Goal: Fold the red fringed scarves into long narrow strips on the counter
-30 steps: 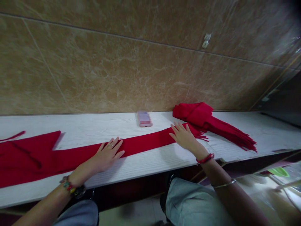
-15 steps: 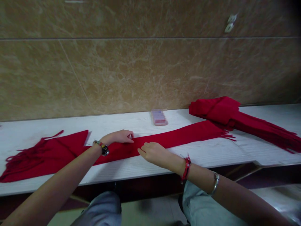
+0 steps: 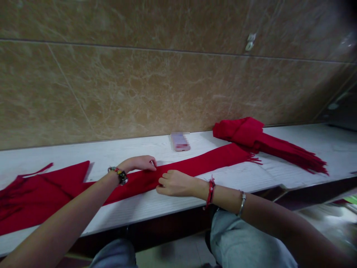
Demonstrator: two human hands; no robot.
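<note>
A long red scarf (image 3: 206, 162) lies stretched flat across a white table, fringed at its right end and spread wider and creased at the left. At the scarf's far edge rests my left hand (image 3: 143, 163), its fingers curled and closed at the cloth. My right hand (image 3: 174, 183) is at the near edge, a little to the right, with its fingers bent together on the cloth. Whether either hand pinches the fabric is hidden. A second red scarf (image 3: 240, 131) sits bundled beyond the first one's right end, its fringed tail trailing right.
The white table (image 3: 156, 143) runs along a brown marbled wall. A phone-like object (image 3: 180, 141), partly blurred, lies near the wall beyond my hands. A white fitting (image 3: 250, 42) is on the wall. My knees are below the table's near edge.
The view has turned right, so the table and scarves appear farther left. My right hand has curled more at the near edge; my left hand has hardly changed.
</note>
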